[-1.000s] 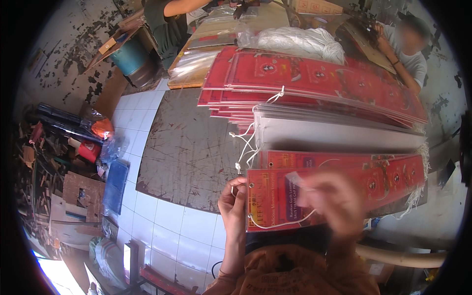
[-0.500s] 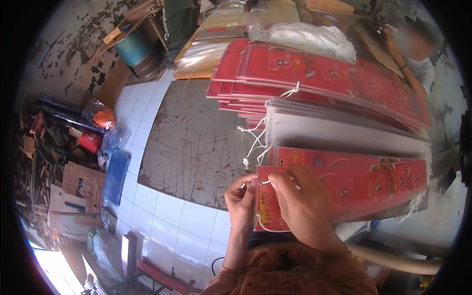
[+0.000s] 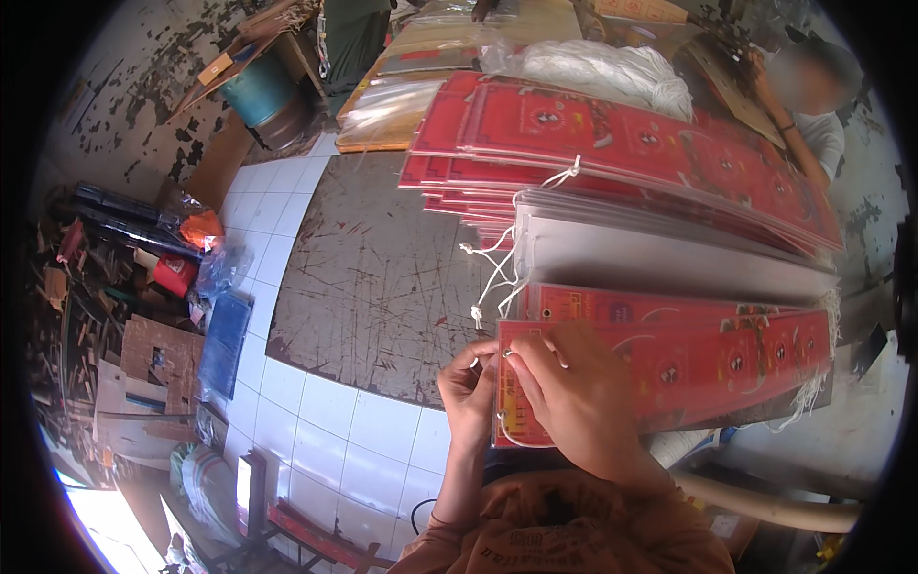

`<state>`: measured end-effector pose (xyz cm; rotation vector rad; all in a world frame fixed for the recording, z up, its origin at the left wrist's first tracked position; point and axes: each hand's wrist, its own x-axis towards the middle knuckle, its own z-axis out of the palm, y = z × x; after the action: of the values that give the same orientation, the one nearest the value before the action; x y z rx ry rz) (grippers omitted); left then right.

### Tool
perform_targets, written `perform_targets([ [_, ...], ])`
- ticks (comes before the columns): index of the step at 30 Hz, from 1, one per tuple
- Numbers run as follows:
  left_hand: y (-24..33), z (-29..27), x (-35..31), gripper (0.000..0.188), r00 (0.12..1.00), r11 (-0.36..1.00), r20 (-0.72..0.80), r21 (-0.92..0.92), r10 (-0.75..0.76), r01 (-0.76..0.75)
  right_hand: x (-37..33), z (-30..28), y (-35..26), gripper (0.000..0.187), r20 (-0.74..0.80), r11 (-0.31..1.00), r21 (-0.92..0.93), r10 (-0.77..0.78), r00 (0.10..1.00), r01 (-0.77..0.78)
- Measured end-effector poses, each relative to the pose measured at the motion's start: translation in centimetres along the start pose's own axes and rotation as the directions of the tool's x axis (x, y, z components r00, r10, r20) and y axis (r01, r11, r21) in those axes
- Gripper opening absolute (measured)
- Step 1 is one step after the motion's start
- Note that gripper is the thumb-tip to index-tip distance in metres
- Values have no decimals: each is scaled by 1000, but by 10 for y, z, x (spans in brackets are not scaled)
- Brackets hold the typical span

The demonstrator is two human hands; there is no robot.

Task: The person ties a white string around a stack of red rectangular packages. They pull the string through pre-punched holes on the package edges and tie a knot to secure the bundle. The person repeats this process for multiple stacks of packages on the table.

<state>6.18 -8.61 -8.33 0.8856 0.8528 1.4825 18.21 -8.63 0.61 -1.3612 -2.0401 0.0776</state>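
A long red printed card in a clear sleeve (image 3: 660,368) lies in front of me, its left edge toward my left hand (image 3: 466,387). That hand pinches the card's left edge, fingertips partly behind it, with a bit of white between finger and thumb. My right hand (image 3: 583,397) is over the card, thumb and forefinger closed on a thin white cord (image 3: 509,354) at the upper left hole. A loop of the cord (image 3: 521,444) hangs at the card's lower left corner. Just beyond are grey-white card backs (image 3: 650,253) with knotted white strings (image 3: 492,277) at their left end.
Fanned red cards (image 3: 612,129) are stacked farther back on the scratched grey tabletop (image 3: 373,277). A white cord bundle (image 3: 602,72) lies behind them. Another person (image 3: 813,124) is at the far right. A teal drum (image 3: 263,91) and scrap piles (image 3: 105,316) are on the left.
My right thumb and forefinger have shifted slightly left, closer to the card's edge, and less of the cord shows there. My left hand stays about where it was.
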Motion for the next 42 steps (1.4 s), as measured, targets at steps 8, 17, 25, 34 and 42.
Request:
perform_targets([
  [8,-2,3,3,8,999,998,-32,51,29,-27,-1,3,2,22,37,999,-33,22,999,-21],
  [17,-4,18,0,11,961,998,-271,-38,47,-59,-24,-11,23,51,37,990,10,142,989,-143],
  [25,12,4,-1,15,772,967,-629,-131,90,-220,-31,-20,42,48,-20,967,46,252,968,-251],
  [34,58,19,-33,8,749,892,-567,-54,343,-449,-29,-19,49,32,-96,968,125,231,968,-218],
  [42,34,69,-82,20,891,819,-48,420,451,-392,-65,-50,10,39,-204,792,566,-136,969,231],
])
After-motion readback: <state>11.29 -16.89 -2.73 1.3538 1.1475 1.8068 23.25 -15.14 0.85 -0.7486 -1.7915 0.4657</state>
